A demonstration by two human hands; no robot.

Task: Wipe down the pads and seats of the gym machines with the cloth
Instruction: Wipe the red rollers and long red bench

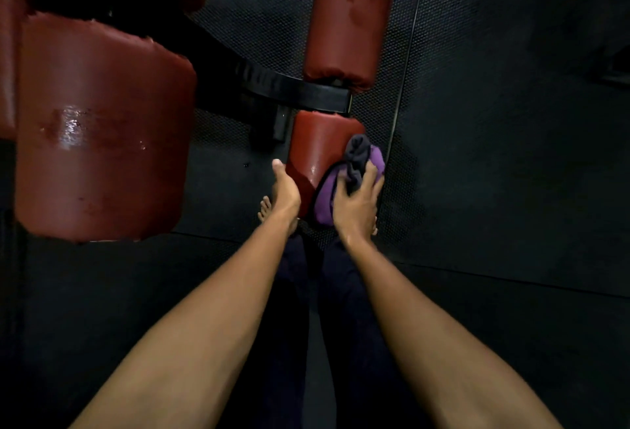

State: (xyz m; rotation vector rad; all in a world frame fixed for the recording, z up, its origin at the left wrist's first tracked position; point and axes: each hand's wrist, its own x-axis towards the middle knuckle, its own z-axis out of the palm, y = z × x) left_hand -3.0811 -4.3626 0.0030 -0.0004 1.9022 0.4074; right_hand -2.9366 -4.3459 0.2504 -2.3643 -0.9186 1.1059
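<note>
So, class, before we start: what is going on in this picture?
A person's right hand grips a bunched purple and dark cloth against the low red roller pad, while the left hand touches that pad's other side, fingers hidden. The large pad on the left shines wet; the far roller pad shows damp patches.
</note>
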